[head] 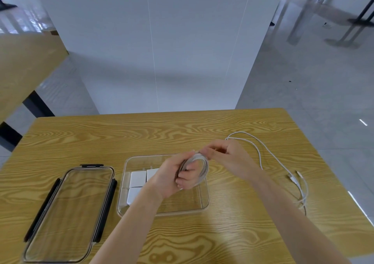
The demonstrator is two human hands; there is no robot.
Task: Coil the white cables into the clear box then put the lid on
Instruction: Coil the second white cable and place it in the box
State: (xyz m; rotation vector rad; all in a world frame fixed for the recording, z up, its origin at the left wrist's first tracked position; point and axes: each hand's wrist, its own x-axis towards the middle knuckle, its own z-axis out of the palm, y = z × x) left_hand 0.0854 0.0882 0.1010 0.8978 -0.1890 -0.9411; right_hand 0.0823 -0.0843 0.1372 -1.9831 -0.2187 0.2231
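Midway through the job, we hold a partly wound coil of white cable (199,165) just above the clear box (203,208), which sits open on the wooden surface (141,134). Our left hand (175,175) is clenched around the loops, gripping them from the near-left side, and the coil stands roughly upright over the box's middle and right part. Our right hand (224,155) pinches the strand at the top of the coil, feeding it in from the right. From that pinch the loose cable (261,152) trails off to the right, arcs away across the surface, and doubles back toward the near-right edge, where its plug ends (293,177) lie flat. So the slack lies wholly on the right hand's side, and that is the hand better placed, we judge, to draw it in. White charger blocks (137,179) already fill the box's left end, leaving the right portion free beneath the coil. The lid (66,213), with its black clasps, lies flat just left of the box, nearer the left hand, not yet fitted.
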